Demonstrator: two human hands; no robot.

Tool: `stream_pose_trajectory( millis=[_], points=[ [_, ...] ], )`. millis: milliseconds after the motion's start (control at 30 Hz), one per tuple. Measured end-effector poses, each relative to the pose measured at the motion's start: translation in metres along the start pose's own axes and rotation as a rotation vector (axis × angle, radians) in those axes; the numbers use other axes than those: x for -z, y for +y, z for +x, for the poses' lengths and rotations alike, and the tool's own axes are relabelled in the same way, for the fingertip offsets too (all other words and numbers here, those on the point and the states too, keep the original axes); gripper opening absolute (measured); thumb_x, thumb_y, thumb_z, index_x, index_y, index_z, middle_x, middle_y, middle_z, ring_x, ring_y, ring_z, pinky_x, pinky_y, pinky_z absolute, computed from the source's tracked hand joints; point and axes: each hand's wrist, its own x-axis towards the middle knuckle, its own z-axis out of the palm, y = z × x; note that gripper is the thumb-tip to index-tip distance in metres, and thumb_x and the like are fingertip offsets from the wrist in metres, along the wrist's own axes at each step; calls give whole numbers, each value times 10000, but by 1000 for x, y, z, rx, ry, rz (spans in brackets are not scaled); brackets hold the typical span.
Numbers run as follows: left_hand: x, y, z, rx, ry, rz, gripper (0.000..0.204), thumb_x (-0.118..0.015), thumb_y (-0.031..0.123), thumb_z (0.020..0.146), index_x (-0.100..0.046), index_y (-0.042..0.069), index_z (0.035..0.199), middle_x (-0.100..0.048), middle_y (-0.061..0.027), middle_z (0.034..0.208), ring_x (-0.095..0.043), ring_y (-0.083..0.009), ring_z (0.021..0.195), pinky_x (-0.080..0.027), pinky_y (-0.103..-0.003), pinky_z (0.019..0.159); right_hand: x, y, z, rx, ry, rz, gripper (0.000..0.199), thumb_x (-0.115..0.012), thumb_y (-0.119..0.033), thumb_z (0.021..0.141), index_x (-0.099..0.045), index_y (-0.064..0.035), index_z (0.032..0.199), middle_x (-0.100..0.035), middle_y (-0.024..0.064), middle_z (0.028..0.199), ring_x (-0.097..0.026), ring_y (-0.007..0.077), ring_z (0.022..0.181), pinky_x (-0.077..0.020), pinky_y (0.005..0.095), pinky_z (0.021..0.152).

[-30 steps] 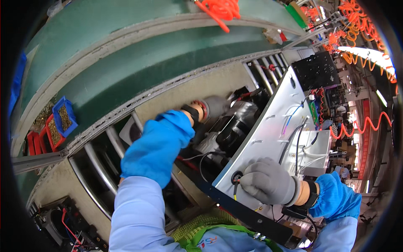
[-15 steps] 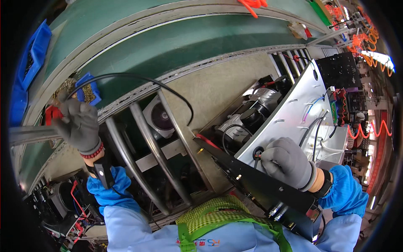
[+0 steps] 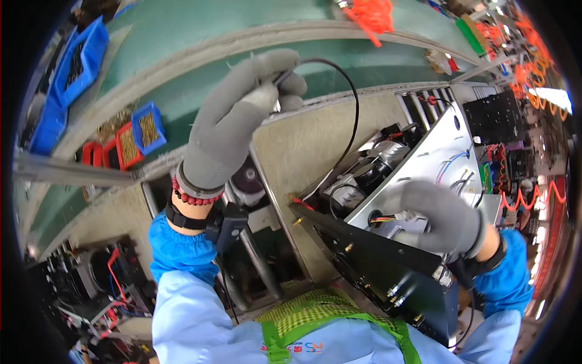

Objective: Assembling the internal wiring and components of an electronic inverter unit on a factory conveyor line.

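Observation:
My left hand (image 3: 236, 115), in a grey glove, is raised over the bench edge and pinches a black cable (image 3: 356, 115) near its end. From there the cable arcs right and drops behind the black panel (image 3: 388, 252). My right hand (image 3: 433, 215), also gloved and smeared by motion, is closed around a bundle of coloured wires (image 3: 388, 217). These wires come through a round hole in the silver metal panel (image 3: 448, 142), which stands upright beside the black one. Behind the panels sits a motor-like metal unit (image 3: 348, 194), partly hidden.
Steel rollers (image 3: 257, 261) run in front of me on the left. Blue bins (image 3: 88, 54) and small trays of screws (image 3: 147, 128) stand at the left on the green bench (image 3: 200, 24). An orange coiled hose (image 3: 371, 18) hangs at the top. Another machine (image 3: 91, 279) stands lower left.
My left hand has swung right and up from the screw trays, bringing the cable end with it. My right hand has shifted slightly from the hole, and coloured wires now show there.

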Motion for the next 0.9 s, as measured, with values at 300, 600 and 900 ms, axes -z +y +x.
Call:
stream_pose_trajectory(
  millis=[300,600,900],
  points=[
    [-41,82,13,-21,-130,213,301,-625,132,977,-637,-30,1230,-707,-93,1070,-662,-139,953,-534,-295,869,60,-48,106,55,361,-238,408,-656,-324,915,-657,-21,1188,-693,229,961,-684,391,910,-535,453,801],
    [-42,109,23,-582,92,368,293,-509,158,1070,-639,-84,1169,-681,-158,1177,-666,-262,1042,-511,-372,999,31,-38,126,-77,-65,-248,353,-562,-351,985,-710,-31,1006,-685,224,885,-654,438,850,-512,503,772],
    [-42,53,12,-331,-118,875,288,-626,91,985,-611,28,1265,-666,-61,931,-654,-146,773,-519,-275,672,36,-2,58,-419,-346,-429,472,-602,-391,936,-604,-63,1276,-690,164,1048,-684,410,923,-557,487,817]
  ],
)
